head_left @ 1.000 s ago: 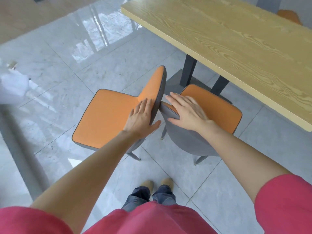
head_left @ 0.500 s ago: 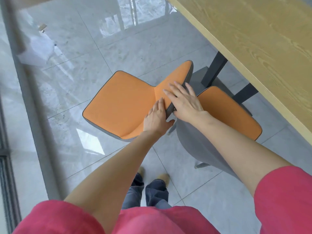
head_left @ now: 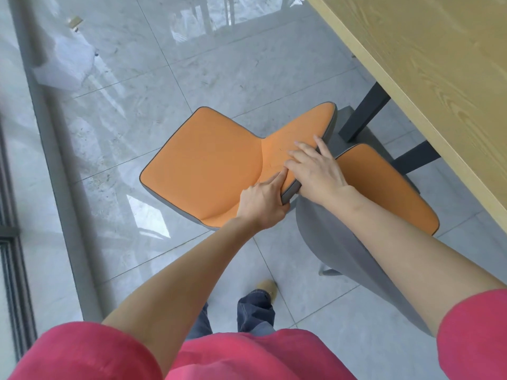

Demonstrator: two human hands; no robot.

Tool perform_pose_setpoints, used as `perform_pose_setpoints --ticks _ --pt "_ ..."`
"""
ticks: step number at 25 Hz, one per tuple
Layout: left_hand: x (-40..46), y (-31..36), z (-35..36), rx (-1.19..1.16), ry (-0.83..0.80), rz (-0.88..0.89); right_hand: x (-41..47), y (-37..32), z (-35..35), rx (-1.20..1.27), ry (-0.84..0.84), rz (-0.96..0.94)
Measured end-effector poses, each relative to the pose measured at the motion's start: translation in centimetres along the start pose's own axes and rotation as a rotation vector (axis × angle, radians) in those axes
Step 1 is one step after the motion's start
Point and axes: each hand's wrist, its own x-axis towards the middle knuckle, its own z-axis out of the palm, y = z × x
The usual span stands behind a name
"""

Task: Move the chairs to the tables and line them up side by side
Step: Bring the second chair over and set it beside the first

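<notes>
Two orange chairs with grey shells stand by the wooden table (head_left: 439, 64). The left chair (head_left: 203, 171) has its seat pointing left, away from the table, and its backrest rises beside the right chair. My left hand (head_left: 263, 204) grips the near end of that backrest's top edge, fingers on the orange face and thumb behind. My right hand (head_left: 318, 171) lies over the same edge farther along, fingers curled onto the orange side. The right chair (head_left: 384, 187) faces the table, its grey back (head_left: 343, 248) under my right forearm.
Black table legs (head_left: 365, 113) stand just behind the two chairs. A grey window rail (head_left: 49, 160) runs along the left, with a white bag (head_left: 65, 64) on the tiles near it. My feet (head_left: 255, 305) are right behind the chairs.
My right hand left the right chair's backrest and came over onto the left chair's backrest. My left hand slid to that backrest's near end, and my view swung left.
</notes>
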Motion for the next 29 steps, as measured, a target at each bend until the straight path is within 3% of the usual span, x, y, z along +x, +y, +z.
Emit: perform_pose_setpoints --ticks 7,13,24,29 --pt "0.4 -6.5 -4.0 0.031 -0.047 0.029 4.4 -3.7 -0.2 0.004 0.052 -0.047" --pt "1.0 -16.1 -10.0 0.092 -0.101 0.1 11.5 -9.7 -1.8 0.012 0.188 -0.131" --pt "6.1 -34.1 -21.1 0.163 -0.082 0.316 27.0 -17.8 -6.2 0.205 0.191 -0.248" --pt "8.0 -40.3 -25.6 0.238 -0.023 0.389 32.1 -14.9 -6.8 0.242 0.062 -0.08"
